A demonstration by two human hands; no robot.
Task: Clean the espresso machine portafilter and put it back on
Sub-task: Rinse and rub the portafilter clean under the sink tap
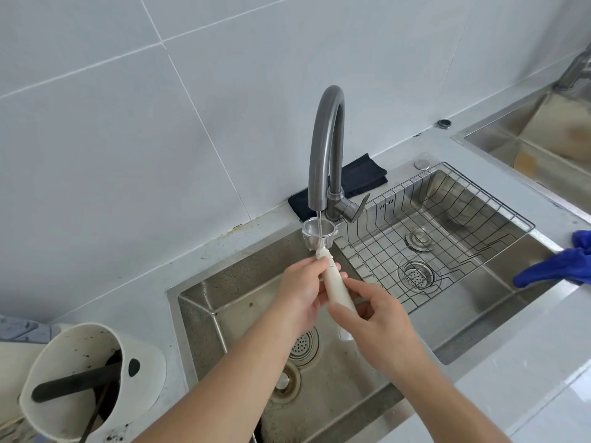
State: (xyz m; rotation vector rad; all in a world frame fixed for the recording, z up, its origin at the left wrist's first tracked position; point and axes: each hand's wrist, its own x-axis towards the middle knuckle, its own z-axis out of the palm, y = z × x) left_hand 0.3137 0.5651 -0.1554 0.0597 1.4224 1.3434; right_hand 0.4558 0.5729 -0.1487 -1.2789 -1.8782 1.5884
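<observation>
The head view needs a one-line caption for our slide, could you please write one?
Both hands, left hand and right hand, hold the portafilter by its cream handle under the faucet stream, above the sink.

Wire rack (447, 219) right of the fingers, blue glove (556, 266) far right, black cloth (351, 183) beyond, white bin (96, 378) lower left.

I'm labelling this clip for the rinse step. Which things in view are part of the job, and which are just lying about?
In use:
portafilter, under the running water
tap
left hand and right hand, both on the handle
left sink

Lying about:
wire basket in the right sink
black cloth
blue glove
white bin
</observation>
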